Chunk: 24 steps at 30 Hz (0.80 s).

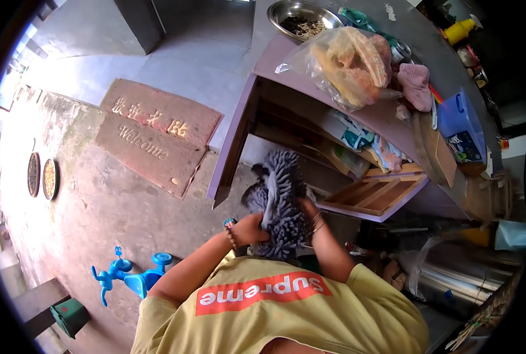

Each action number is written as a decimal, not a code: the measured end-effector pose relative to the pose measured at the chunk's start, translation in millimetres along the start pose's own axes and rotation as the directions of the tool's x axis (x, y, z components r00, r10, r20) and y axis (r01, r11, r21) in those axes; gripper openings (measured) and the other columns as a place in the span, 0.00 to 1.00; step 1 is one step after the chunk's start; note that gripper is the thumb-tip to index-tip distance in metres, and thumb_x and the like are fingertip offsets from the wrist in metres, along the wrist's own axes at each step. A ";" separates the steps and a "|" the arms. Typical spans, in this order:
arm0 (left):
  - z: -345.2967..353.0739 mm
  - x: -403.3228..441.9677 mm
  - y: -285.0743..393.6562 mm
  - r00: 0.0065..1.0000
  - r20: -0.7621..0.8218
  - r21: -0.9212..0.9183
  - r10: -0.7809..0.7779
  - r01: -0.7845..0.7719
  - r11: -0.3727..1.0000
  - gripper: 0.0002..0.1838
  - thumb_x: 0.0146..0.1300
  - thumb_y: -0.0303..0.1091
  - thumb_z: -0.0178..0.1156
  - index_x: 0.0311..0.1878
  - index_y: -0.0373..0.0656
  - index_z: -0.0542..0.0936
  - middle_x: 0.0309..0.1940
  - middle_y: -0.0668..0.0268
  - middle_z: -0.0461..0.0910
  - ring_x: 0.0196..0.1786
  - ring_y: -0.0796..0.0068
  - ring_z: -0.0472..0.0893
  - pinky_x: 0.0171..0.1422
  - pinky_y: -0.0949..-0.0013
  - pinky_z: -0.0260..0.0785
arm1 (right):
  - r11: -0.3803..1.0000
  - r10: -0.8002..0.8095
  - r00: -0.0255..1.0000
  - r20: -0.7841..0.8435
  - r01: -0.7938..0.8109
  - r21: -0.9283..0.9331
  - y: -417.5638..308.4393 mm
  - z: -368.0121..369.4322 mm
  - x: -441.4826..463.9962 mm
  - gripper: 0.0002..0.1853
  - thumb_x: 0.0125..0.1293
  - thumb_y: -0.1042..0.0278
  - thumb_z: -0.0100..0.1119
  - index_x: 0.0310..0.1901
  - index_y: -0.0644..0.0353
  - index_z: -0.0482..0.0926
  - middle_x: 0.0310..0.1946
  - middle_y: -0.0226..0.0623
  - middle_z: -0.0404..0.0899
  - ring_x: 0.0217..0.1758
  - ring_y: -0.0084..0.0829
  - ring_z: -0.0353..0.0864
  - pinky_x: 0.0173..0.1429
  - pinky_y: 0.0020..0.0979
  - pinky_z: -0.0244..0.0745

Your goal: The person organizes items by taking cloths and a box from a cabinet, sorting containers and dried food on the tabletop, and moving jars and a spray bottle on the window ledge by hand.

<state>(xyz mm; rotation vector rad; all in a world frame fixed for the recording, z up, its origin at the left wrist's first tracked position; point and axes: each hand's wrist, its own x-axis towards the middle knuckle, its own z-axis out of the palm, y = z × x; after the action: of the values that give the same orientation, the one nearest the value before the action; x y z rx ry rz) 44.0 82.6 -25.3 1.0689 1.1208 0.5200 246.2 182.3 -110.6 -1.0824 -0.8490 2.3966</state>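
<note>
Both of my hands grip a grey chenille cloth (pixel 282 203) with thick shaggy strands, held up in front of my chest. My left hand (pixel 252 229), with a beaded bracelet at the wrist, is closed on its left edge. At its right side is my right hand (pixel 307 212), fingers partly hidden behind the strands. A smooth grey strip runs along the cloth between the strands. Just beyond the cloth stands a purple cabinet (pixel 230 141) with its front open, cloths and papers inside. One wood-framed door (pixel 372 194) hangs open close to my right hand.
On the cabinet top are a clear plastic bag (pixel 348 71), a metal bowl (pixel 304 20), a pink sock (pixel 415 85) and a blue basket (pixel 461 121). A welcome mat (pixel 157 135) lies on the floor at left, with a blue ride-on toy (pixel 133 277) nearer me.
</note>
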 end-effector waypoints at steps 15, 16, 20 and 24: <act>-11.2 88.1 2.4 0.902 -0.402 -0.463 -0.155 -0.054 0.885 0.22 0.52 0.23 0.55 0.52 0.40 0.66 0.43 0.63 0.73 0.47 0.73 0.73 0.48 0.72 0.67 | 0.902 -0.307 0.938 -0.160 0.233 -0.363 -131.4 -114.0 187.4 0.33 0.43 0.82 0.51 0.57 0.56 0.63 0.50 0.28 0.67 0.53 0.26 0.64 0.57 0.27 0.59; -15.6 84.5 9.7 0.819 -0.558 -0.195 -0.133 0.026 0.980 0.22 0.50 0.26 0.58 0.50 0.40 0.68 0.44 0.60 0.74 0.47 0.66 0.73 0.49 0.69 0.67 | 0.897 -0.363 0.905 -0.221 0.275 -0.347 -134.4 -116.9 193.2 0.30 0.45 0.78 0.53 0.55 0.58 0.64 0.49 0.31 0.68 0.52 0.28 0.66 0.55 0.29 0.61; -50.4 62.8 68.2 0.460 -0.807 0.464 0.371 0.104 0.880 0.23 0.42 0.22 0.58 0.46 0.40 0.70 0.51 0.55 0.67 0.57 0.52 0.64 0.58 0.59 0.59 | 0.865 -0.486 0.764 -0.424 0.350 -0.360 -160.4 -141.8 227.2 0.27 0.47 0.73 0.55 0.53 0.60 0.65 0.48 0.36 0.70 0.52 0.32 0.67 0.53 0.30 0.63; -88.3 50.5 75.7 0.358 -0.820 0.570 0.446 0.448 0.689 0.28 0.41 0.26 0.61 0.50 0.41 0.67 0.54 0.52 0.62 0.59 0.46 0.60 0.59 0.53 0.55 | 0.849 -0.497 0.696 -0.519 0.266 -0.456 -172.6 -167.1 270.3 0.27 0.47 0.72 0.55 0.53 0.60 0.65 0.49 0.38 0.69 0.52 0.33 0.67 0.54 0.31 0.63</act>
<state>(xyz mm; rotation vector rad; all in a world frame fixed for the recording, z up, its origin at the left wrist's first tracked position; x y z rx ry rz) -4.1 193.0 14.3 1.4954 2.6039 0.7438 218.7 522.4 -230.6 -1.5224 -1.1285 1.4064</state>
